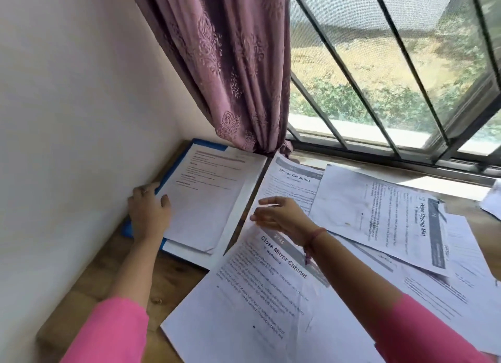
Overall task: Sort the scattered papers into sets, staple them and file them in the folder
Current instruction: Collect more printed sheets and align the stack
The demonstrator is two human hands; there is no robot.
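A blue folder lies against the wall at the left, with a stack of printed sheets on top of it. My left hand rests on the folder's left edge, its thumb on the sheets and its fingers flat. My right hand hovers with relaxed fingers, holding nothing, above the "Close Mirror Cabinet" sheet. A "Mirror Cabinet" sheet and a "Wipe Drying Mat" sheet lie to the right, overlapping more papers. No stapler is in view.
A white wall borders the wooden table on the left. A mauve curtain hangs down onto the folder's far end. The barred window and its sill run along the back.
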